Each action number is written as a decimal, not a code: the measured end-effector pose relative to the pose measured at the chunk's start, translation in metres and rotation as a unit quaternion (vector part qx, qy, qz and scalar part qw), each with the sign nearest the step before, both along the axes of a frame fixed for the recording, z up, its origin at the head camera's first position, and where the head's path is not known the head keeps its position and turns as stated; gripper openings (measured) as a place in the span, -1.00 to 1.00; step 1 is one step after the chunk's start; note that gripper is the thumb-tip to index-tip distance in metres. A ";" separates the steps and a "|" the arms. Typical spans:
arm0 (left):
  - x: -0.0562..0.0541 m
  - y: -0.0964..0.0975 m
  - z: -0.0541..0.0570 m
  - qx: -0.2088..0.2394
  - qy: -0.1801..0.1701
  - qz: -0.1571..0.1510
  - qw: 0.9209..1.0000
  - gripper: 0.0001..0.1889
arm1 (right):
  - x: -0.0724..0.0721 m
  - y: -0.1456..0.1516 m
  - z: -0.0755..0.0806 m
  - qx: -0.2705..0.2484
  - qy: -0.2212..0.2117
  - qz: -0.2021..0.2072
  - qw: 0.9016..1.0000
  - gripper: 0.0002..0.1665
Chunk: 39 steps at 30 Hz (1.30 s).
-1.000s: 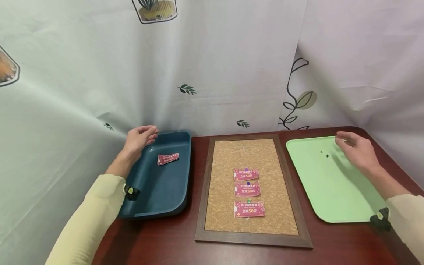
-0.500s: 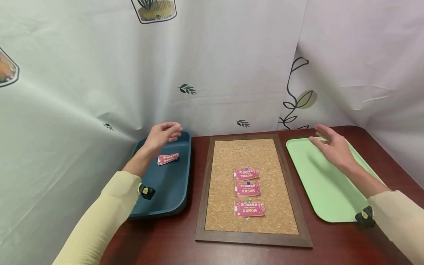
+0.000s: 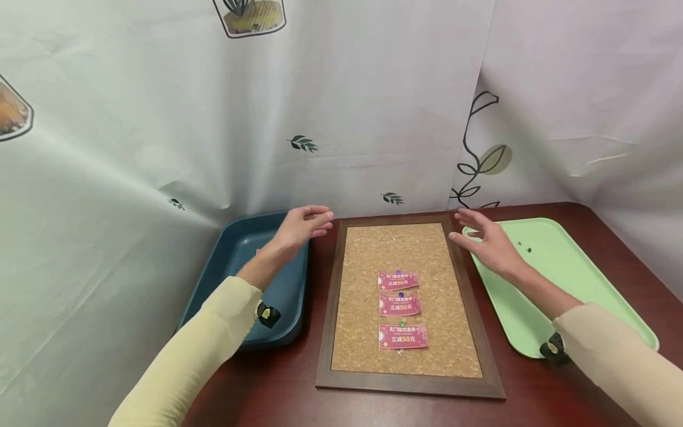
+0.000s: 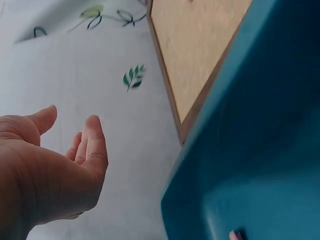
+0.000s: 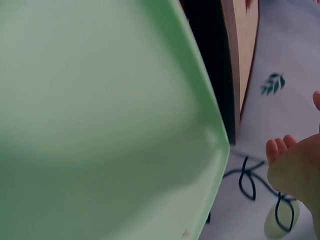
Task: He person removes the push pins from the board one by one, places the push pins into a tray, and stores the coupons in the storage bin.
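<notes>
My left hand hovers over the right back edge of the blue bin, holding nothing; in the left wrist view its thumb and fingers stand apart. Between the green tray and the corkboard, my right hand is raised with loosely bent fingers and nothing in it. Three pink coupons hang in a column on the cork: the top coupon, the middle coupon and the bottom coupon, with a coloured pushpin at each top edge. My left forearm mostly hides a coupon in the bin.
Two small dark pushpins lie in the green tray. Clear pins stick in the cork near its top and below the bottom coupon. A white printed curtain hangs behind the dark red table.
Both hands have moved inward: the left from over the bin to its right edge, the right from over the tray toward the corkboard. The coupons and pins stay put.
</notes>
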<state>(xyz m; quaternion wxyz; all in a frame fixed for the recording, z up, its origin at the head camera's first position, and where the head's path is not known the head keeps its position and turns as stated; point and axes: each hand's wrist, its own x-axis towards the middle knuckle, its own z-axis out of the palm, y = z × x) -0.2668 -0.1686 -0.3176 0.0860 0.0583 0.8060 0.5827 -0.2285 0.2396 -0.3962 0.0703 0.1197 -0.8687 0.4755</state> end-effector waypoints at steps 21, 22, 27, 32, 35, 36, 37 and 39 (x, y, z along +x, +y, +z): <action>0.016 0.069 -0.047 -0.065 -0.036 -0.052 0.996 -0.67 | -0.003 -0.075 -0.026 -0.011 -0.049 0.076 0.996 -0.50; 0.017 0.071 -0.049 -0.072 -0.036 -0.055 0.995 -0.68 | -0.003 -0.077 -0.027 -0.011 -0.051 0.079 0.995 -0.52; 0.024 0.083 -0.061 -0.108 -0.036 -0.084 0.990 -0.72 | -0.006 -0.082 -0.032 -0.013 -0.058 0.092 0.994 -0.63; 0.028 0.088 -0.070 -0.119 -0.039 -0.106 0.986 -0.76 | -0.007 -0.086 -0.036 -0.008 -0.065 0.091 0.994 -0.70; 0.030 0.088 -0.073 -0.120 -0.042 -0.110 0.986 -0.77 | -0.009 -0.087 -0.036 0.000 -0.070 0.087 0.994 -0.73; 0.030 0.088 -0.075 -0.120 -0.044 -0.110 0.986 -0.77 | -0.009 -0.088 -0.036 0.005 -0.070 0.086 0.994 -0.74; 0.031 0.088 -0.075 -0.121 -0.045 -0.110 0.986 -0.78 | -0.010 -0.088 -0.036 0.010 -0.069 0.085 0.994 -0.75; 0.031 0.089 -0.076 -0.124 -0.047 -0.107 0.985 -0.78 | -0.010 -0.088 -0.037 0.020 -0.066 0.085 0.994 -0.77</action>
